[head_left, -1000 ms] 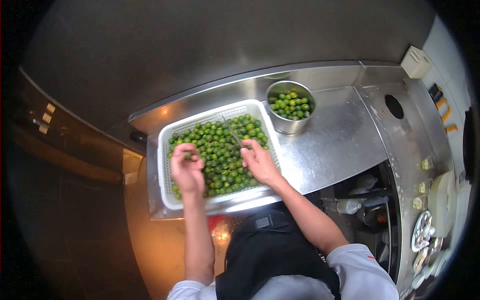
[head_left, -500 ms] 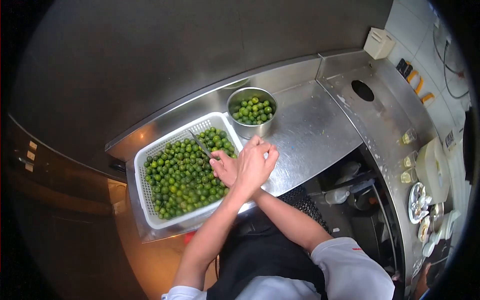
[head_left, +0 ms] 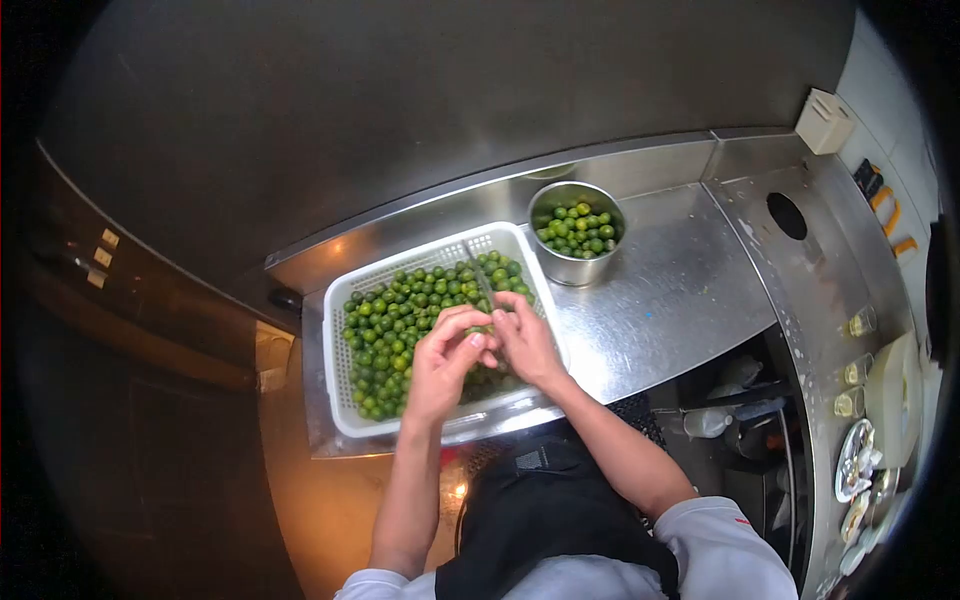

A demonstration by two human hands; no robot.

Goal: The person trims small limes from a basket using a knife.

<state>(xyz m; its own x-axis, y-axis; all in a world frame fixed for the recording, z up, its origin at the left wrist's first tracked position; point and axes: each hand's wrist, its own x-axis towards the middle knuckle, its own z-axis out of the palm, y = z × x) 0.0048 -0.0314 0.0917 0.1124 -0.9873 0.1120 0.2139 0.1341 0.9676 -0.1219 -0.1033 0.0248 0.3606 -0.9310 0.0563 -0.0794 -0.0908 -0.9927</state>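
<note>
A white perforated basket (head_left: 335,385) holds a heap of small green limes (head_left: 395,325). Above its right part, my right hand (head_left: 525,340) grips a knife (head_left: 478,272), its thin blade pointing toward the basket's far edge. Close beside it, nearly touching, is my left hand (head_left: 445,360) with curled fingers and thumb drawn together; whatever they hold is hidden. Just right of the basket stands a round steel pot (head_left: 580,272) partly filled with more limes (head_left: 578,230).
The steel counter (head_left: 670,260) runs to the right, where a round hole (head_left: 786,215) is cut in it. Several small glasses (head_left: 850,402) and a foil-covered plate (head_left: 857,460) stand along the right side. A dark wall (head_left: 400,120) rises behind.
My left hand has come back from beside the pot to the right hand over the basket, so my forearms no longer cross. The view has shifted, placing basket and pot farther right.
</note>
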